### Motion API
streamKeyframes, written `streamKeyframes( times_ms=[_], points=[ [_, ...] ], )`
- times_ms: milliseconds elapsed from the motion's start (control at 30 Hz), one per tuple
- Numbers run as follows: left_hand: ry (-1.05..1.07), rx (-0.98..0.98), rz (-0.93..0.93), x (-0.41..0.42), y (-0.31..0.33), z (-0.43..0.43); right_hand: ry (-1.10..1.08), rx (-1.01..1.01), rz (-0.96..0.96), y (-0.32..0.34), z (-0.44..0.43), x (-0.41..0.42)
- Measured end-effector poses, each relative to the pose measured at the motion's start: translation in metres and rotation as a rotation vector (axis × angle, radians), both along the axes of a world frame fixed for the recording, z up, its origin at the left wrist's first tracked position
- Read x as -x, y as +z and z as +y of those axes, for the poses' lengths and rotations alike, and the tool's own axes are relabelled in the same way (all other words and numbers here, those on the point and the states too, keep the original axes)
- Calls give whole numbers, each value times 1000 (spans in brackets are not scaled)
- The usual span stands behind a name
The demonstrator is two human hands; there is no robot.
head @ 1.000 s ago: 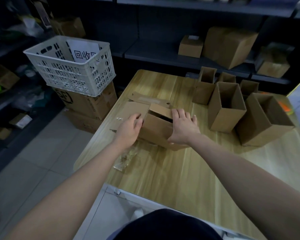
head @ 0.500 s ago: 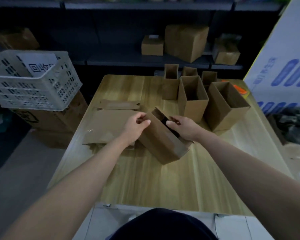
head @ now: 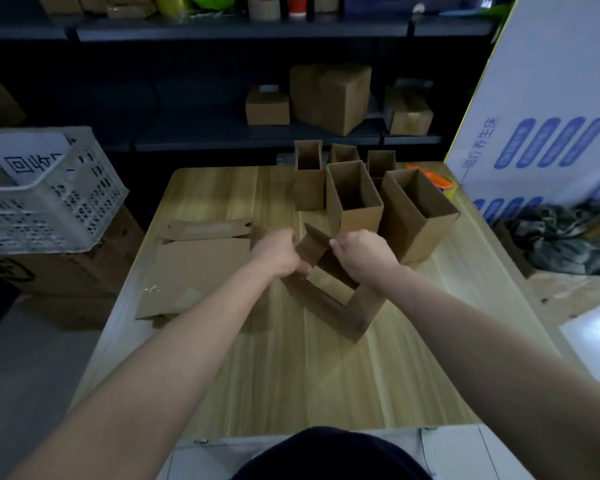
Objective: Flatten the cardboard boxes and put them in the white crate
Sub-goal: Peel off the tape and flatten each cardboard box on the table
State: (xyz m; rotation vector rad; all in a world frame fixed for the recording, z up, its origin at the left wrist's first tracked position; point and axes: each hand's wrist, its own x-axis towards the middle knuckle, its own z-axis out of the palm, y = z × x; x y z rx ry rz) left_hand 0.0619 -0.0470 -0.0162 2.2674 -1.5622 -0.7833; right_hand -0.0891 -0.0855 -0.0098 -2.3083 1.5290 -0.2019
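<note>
Since half a second ago, the small brown cardboard box (head: 329,306) has been swung up and spread, so that we now look straight through its open ends to the pale wooden table (head: 291,375) below, and our hands have shifted onto its far edge. Our left hand (head: 278,252) curls round the box's far left wall and our right hand (head: 364,252) grips the far right wall, a flap standing between them. Just left of the box lies a flattened brown cardboard sheet (head: 194,271), with a narrower flat strip (head: 205,230) beyond it. Behind our hands, five upright open-topped brown boxes (head: 355,209) crowd the table's far right part, touching one another. The white plastic lattice crate (head: 84,202) sits off the table to the left on a big brown carton (head: 66,268). It holds a white paper sheet (head: 32,157) printed with black code-like squares, cut off by the rim. At right leans a white panel (head: 551,98) with blue ovals and blue characters that we cannot read surely. Closed cartons (head: 329,95) rest on the dark shelf (head: 222,133) behind.
</note>
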Motion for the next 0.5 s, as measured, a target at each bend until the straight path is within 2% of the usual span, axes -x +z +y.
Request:
streamKeyframes(
  times_ms=[67, 133, 300, 500],
  points=[
    [-25, 36, -249, 11, 4, -1, -10, 10, -15, 1, 0, -4],
    [-30, 65, -341, 15, 0, -3, 5, 9, -18, 3, 0, -5],
    [-53, -24, -347, 10, -8, -2, 101, 115, 128, 7, 3, -3],
    [-35, 90, -362, 4, -7, -8, 120, 165, 158, 7, 1, -10]
  ],
)
